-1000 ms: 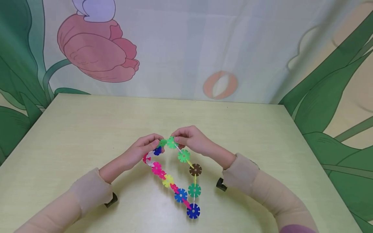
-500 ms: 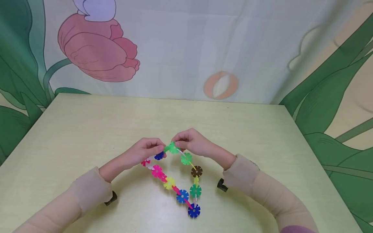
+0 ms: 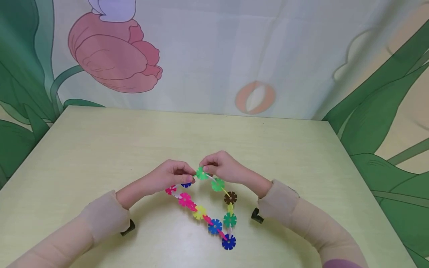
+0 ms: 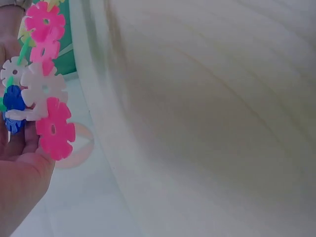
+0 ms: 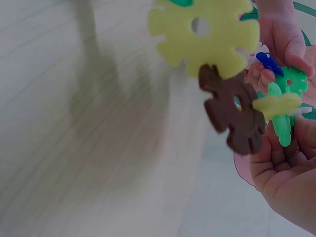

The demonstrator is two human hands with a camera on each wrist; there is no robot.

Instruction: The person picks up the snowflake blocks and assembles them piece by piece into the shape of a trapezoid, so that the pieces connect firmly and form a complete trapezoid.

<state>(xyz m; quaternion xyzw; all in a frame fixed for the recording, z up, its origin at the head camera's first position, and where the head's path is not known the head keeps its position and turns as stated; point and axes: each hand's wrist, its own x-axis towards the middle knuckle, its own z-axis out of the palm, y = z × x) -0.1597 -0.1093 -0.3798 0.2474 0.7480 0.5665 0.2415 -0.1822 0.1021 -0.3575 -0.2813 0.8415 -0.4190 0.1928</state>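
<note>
A chain of notched plastic snowflake discs (image 3: pixel 200 212) in pink, yellow, blue, green, white and brown hangs in a loop from both hands. My left hand (image 3: pixel 167 176) pinches the chain's upper left part, beside a dark blue disc (image 3: pixel 186 184) mostly covered by the fingers. My right hand (image 3: pixel 223 167) pinches a light green disc (image 3: pixel 202 173) at the top, its edge right at the left fingertips. In the left wrist view, pink discs (image 4: pixel 55 129) and white ones hang by the left palm. The right wrist view has a brown disc (image 5: pixel 237 109) and a yellow disc (image 5: pixel 217 29) close up.
A pale wooden table (image 3: pixel 100 149) lies under the hands. Behind it hangs a printed curtain (image 3: pixel 201 56) with a flower and leaves. Dark clip-like pieces (image 3: pixel 257 215) show under both sleeve cuffs.
Both hands have moved slightly toward the person and right, with the chain swinging along. The light green disc has come closer to the left fingertips, whose thumb now covers the darker green disc.
</note>
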